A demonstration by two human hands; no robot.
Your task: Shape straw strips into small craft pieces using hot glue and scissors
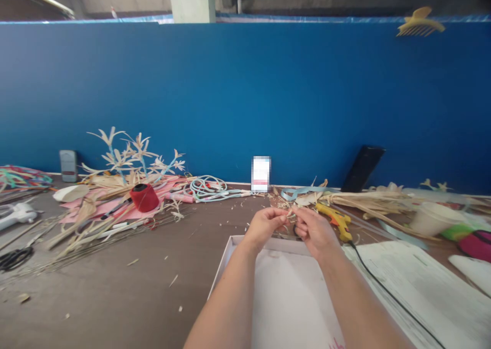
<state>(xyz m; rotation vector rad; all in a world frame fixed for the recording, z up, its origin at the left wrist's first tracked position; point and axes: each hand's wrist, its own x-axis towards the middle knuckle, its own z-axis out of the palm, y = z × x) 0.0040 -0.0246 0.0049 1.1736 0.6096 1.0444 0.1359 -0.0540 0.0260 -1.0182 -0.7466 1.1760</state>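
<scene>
Both hands meet fingertip to fingertip above the far edge of a shallow white box (287, 287). My left hand (266, 226) is closed in a pinch on a small pale strip (290, 213), which looks like dried plant fibre. From the other side my right hand (315, 231) pinches the same strip, its fingers curled. The fingers hide much of the strip, so its full shape is unclear. Just right of my right hand lies a yellow glue gun (337, 221) with a black cord.
Left on the table (115, 298) are pale flowers on blue stems (141, 154), a red thread spool (144, 198), dry stalks and black-handled scissors (17, 258). A phone (261, 175) leans on the blue partition (245, 93). Rightward are papers (418, 282) and a white cup (435, 218).
</scene>
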